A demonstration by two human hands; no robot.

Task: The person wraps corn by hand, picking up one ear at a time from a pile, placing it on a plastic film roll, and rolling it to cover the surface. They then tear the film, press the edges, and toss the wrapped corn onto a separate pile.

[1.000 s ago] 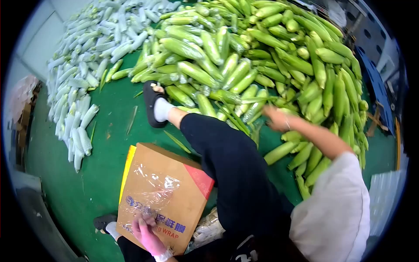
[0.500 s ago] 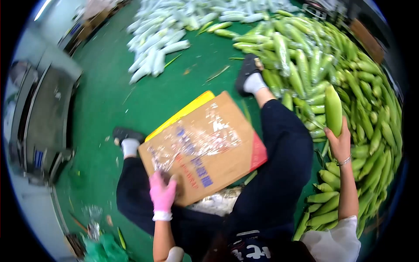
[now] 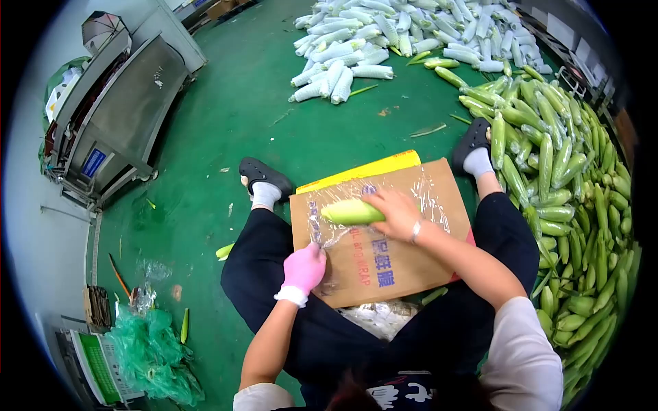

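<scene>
A brown cardboard box (image 3: 411, 267) with printed lettering lies across my lap, clear plastic film (image 3: 428, 198) spread over its top. My right hand (image 3: 396, 216) is bare, wears a bracelet, and grips one end of a pale green ear of corn (image 3: 348, 212), which lies sideways on the film. At the box's left edge, my left hand (image 3: 304, 267), in a pink glove, is closed at the near corner of the film. Its fingertips are partly hidden, but the film gathers toward them.
Film-wrapped corn (image 3: 548, 151) and unwrapped corn (image 3: 589, 294) are heaped on my right. Ears in pale foam netting (image 3: 336, 75) lie ahead on the green floor (image 3: 205, 171). A metal cart (image 3: 137, 103) stands left; green plastic bags (image 3: 151, 349) lie near left. Yellow packaging (image 3: 363, 169) sits behind the box.
My right hand has carried the ear of corn from beside the right-hand heap leftward onto the film on the box. My left hand stays at the box's edge. The view has turned.
</scene>
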